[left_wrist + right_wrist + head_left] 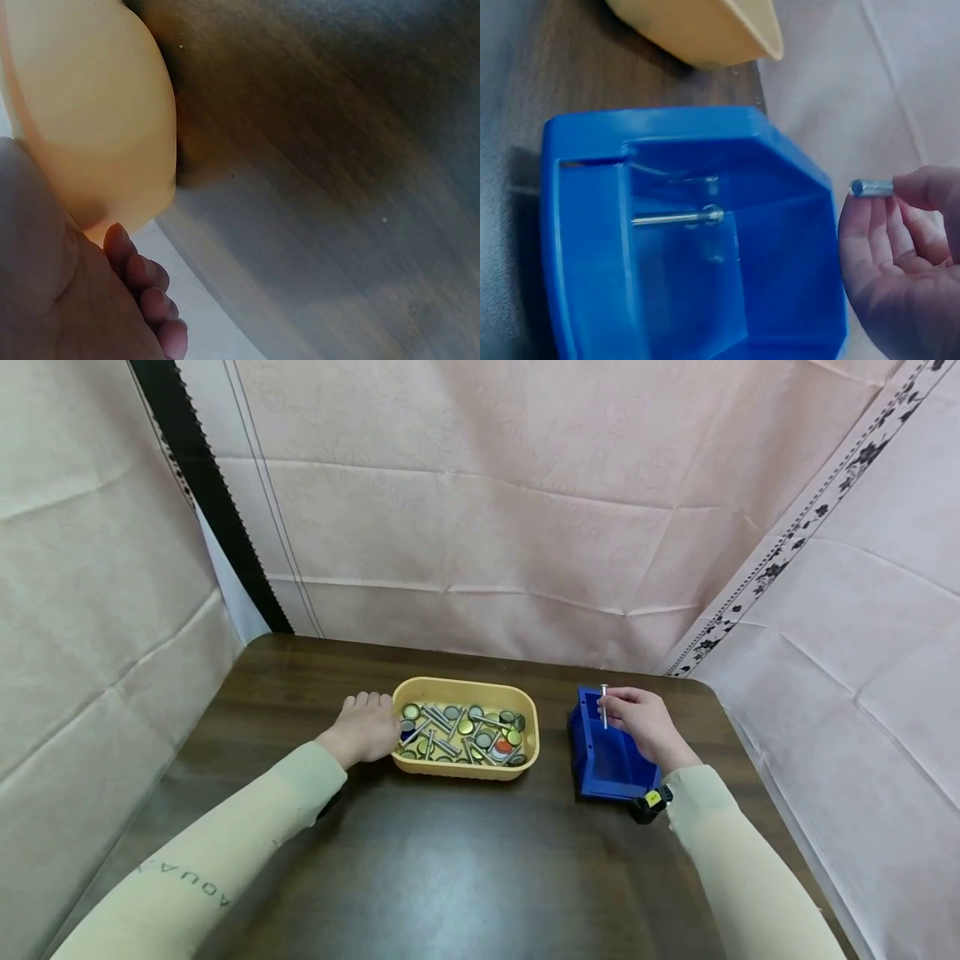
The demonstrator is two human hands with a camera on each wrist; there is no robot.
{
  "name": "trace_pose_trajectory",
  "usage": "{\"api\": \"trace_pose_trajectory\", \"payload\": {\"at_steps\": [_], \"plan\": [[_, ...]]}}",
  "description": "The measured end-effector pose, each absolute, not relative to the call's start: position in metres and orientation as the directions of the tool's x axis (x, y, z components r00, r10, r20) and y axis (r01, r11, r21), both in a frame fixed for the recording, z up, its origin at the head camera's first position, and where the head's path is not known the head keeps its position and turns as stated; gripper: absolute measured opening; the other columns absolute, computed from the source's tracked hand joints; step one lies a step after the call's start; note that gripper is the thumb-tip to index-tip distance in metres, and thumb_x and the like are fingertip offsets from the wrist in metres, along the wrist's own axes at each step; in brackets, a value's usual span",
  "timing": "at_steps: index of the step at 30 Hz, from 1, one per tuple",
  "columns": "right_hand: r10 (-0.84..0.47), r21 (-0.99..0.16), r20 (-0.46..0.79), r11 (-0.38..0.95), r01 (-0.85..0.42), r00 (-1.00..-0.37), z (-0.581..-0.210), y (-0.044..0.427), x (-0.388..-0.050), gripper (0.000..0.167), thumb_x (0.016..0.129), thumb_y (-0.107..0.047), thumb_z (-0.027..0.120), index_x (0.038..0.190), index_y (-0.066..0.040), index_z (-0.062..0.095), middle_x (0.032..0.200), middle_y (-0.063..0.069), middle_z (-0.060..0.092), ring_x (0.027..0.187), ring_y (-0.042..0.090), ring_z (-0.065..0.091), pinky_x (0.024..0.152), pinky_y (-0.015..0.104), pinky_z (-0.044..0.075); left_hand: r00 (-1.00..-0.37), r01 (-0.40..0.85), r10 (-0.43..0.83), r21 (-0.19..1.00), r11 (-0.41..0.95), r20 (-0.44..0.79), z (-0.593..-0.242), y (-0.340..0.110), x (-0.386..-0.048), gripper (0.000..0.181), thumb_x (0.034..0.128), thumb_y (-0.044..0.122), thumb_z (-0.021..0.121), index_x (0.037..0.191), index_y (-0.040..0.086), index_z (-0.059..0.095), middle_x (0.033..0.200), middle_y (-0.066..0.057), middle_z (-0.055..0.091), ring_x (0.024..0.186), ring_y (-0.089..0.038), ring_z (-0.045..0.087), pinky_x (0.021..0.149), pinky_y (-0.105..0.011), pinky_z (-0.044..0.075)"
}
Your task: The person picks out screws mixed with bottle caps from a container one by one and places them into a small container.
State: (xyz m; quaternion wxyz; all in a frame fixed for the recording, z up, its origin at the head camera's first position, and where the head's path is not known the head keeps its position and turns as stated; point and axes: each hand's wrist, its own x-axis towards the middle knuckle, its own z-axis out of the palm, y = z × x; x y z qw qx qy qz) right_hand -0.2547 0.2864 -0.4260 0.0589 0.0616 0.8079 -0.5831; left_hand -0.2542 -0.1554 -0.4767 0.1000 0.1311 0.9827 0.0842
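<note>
My left hand (363, 728) holds the left end of a yellow plastic basket (463, 769). In the left wrist view, curled fingers (154, 274) lie against the basket's wall (105, 97). Inside are bottle caps (466, 727) and silver bolts (445, 747), mixed together. My right hand (643, 720) pinches a silver bolt (603, 708), held upright over the far part of a blue bin (611, 791). In the right wrist view, one end of this bolt (871, 188) sticks out from the fingertips. Another bolt (676, 217) lies on the blue bin's floor.
Both containers stand on a dark wooden table (450, 860), the basket left of the bin with a gap between them. Pale cloth (480, 527) hangs behind the table and at both sides. A black wrist device (649, 805) sits beside the bin's near right corner.
</note>
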Motion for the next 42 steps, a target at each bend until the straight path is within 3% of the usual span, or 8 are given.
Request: {"api": "trace_pose_trajectory", "payload": {"at_steps": [7, 13, 17, 24, 32, 38, 42], "plan": [[0.051, -0.815, -0.144, 0.56, 0.148, -0.988, -0.445, 0.29, -0.25, 0.031, 0.098, -0.015, 0.057, 0.117, 0.008, 0.059, 0.114, 0.024, 0.06, 0.093, 0.028, 0.063, 0.079, 0.037, 0.053, -0.946, 0.238, 0.272, 0.194, 0.952, -0.177, -0.475, -0.154, -0.254, 0.033, 0.0998, 0.031, 0.04, 0.109, 0.001, 0.045, 0.1, -0.013, 0.045, 0.091, -0.03, 0.036, 0.083, -0.046, 0.028], [0.06, -0.666, -0.138, 0.733, 0.138, -0.989, -0.458, 0.286, -0.248, 0.023, 0.096, -0.012, 0.056, 0.105, 0.006, 0.066, 0.096, 0.015, 0.066, 0.076, 0.021, 0.061, 0.066, 0.032, 0.049, -0.946, 0.237, 0.273, 0.198, 0.951, -0.178, -0.474, -0.155, -0.254, 0.032, 0.0997, 0.031, 0.04, 0.11, 0.001, 0.045, 0.101, -0.014, 0.045, 0.092, -0.03, 0.036, 0.084, -0.046, 0.028], [0.06, -0.601, -0.16, 0.786, 0.146, -0.985, -0.464, 0.284, -0.249, 0.022, 0.096, -0.014, 0.055, 0.101, 0.002, 0.069, 0.089, 0.011, 0.067, 0.074, 0.02, 0.059, 0.065, 0.033, 0.046, -0.947, 0.235, 0.27, 0.195, 0.952, -0.173, -0.474, -0.155, -0.254, 0.032, 0.0997, 0.031, 0.04, 0.109, 0.0, 0.045, 0.1, -0.013, 0.045, 0.091, -0.03, 0.036, 0.083, -0.046, 0.028], [0.051, -0.611, -0.183, 0.777, 0.154, -0.982, -0.468, 0.281, -0.247, 0.021, 0.098, -0.013, 0.053, 0.1, 0.001, 0.068, 0.093, 0.014, 0.067, 0.078, 0.021, 0.06, 0.077, 0.039, 0.047, -0.948, 0.241, 0.272, 0.186, 0.953, -0.165, -0.476, -0.154, -0.254, 0.031, 0.0995, 0.031, 0.039, 0.106, 0.001, 0.045, 0.097, -0.013, 0.044, 0.09, -0.03, 0.036, 0.082, -0.045, 0.028], [0.046, -0.678, -0.201, 0.714, 0.174, -0.978, -0.468, 0.281, -0.243, 0.025, 0.099, -0.016, 0.052, 0.115, 0.001, 0.063, 0.121, 0.017, 0.06, 0.094, 0.024, 0.062, 0.078, 0.04, 0.051, -0.944, 0.241, 0.277, 0.201, 0.95, -0.177, -0.476, -0.155, -0.254, 0.032, 0.0998, 0.032, 0.04, 0.107, 0.002, 0.044, 0.098, -0.013, 0.043, 0.09, -0.03, 0.035, 0.082, -0.045, 0.027], [0.052, -0.727, -0.149, 0.672, 0.145, -0.988, -0.46, 0.281, -0.245, 0.028, 0.098, -0.017, 0.054, 0.118, 0.002, 0.061, 0.11, 0.018, 0.064, 0.09, 0.03, 0.065, 0.077, 0.042, 0.053, -0.945, 0.244, 0.279, 0.202, 0.949, -0.171, -0.476, -0.155, -0.254, 0.033, 0.0998, 0.032, 0.04, 0.109, 0.001, 0.045, 0.098, -0.013, 0.044, 0.091, -0.03, 0.036, 0.082, -0.045, 0.028], [0.059, -0.777, -0.094, 0.619, 0.111, -0.994, -0.445, 0.277, -0.249, 0.029, 0.097, -0.017, 0.056, 0.118, 0.003, 0.059, 0.111, 0.021, 0.063, 0.094, 0.036, 0.065, 0.081, 0.046, 0.052, -0.943, 0.249, 0.285, 0.205, 0.947, -0.172, -0.475, -0.156, -0.253, 0.032, 0.0999, 0.031, 0.039, 0.108, 0.001, 0.045, 0.098, -0.013, 0.044, 0.09, -0.03, 0.035, 0.082, -0.045, 0.028]]}}
